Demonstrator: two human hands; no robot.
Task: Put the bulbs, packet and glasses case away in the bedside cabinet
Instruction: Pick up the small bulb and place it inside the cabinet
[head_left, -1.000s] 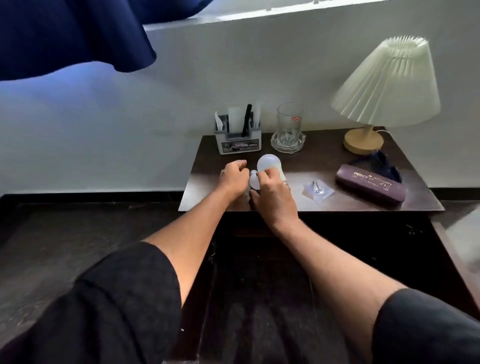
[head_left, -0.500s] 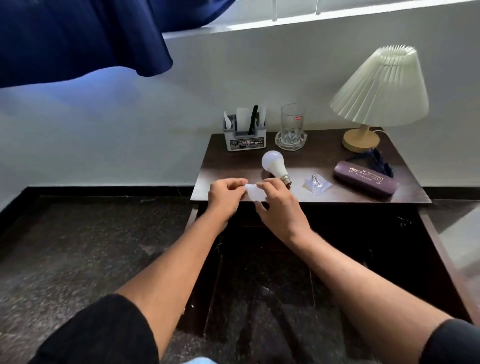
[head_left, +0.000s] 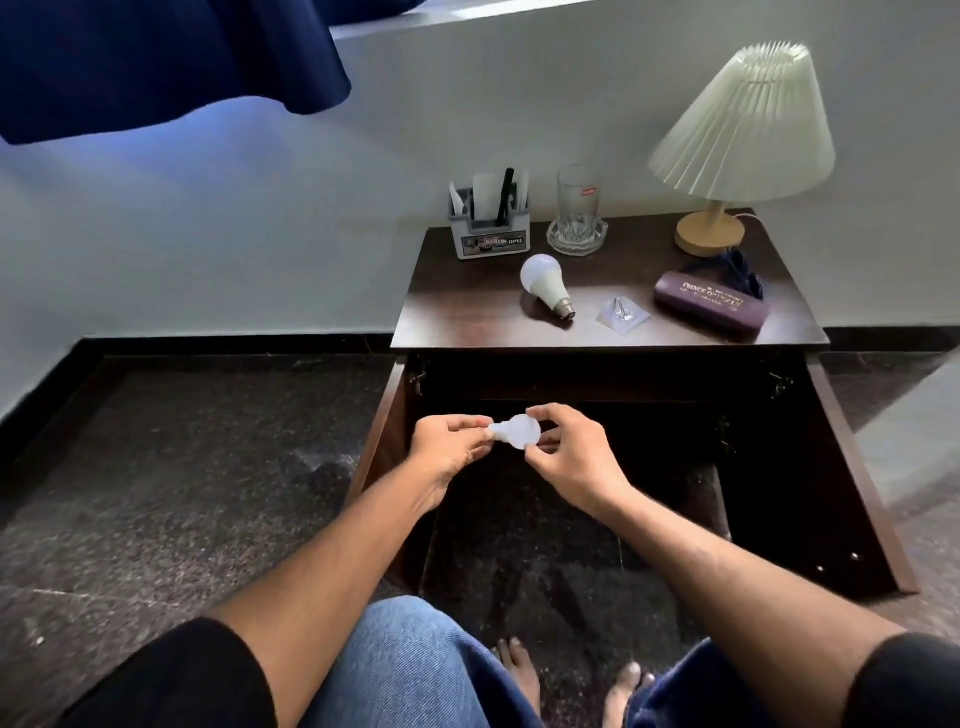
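Small white bulb (head_left: 517, 431) pinched between left hand (head_left: 448, 441) and right hand (head_left: 571, 457) before open bedside cabinet (head_left: 852, 499), larger bulb (head_left: 545, 280), clear packet (head_left: 622, 313), maroon glasses case (head_left: 710, 306) lettered "PRINCE OPTICALS" on top, organiser (head_left: 491, 236) marked "OPEL".

A dark wooden bedside cabinet (head_left: 467, 322) stands against the wall, its top carrying a grey desk organiser (head_left: 489, 235) at 11 o'clock, a glass (head_left: 578, 205) in a crystal dish (head_left: 576, 238) at 12, a pleated lamp (head_left: 740, 130) at 1, a purple glasses case (head_left: 710, 306) at 3, a clear packet (head_left: 622, 313) and a white bulb (head_left: 545, 283) near centre.
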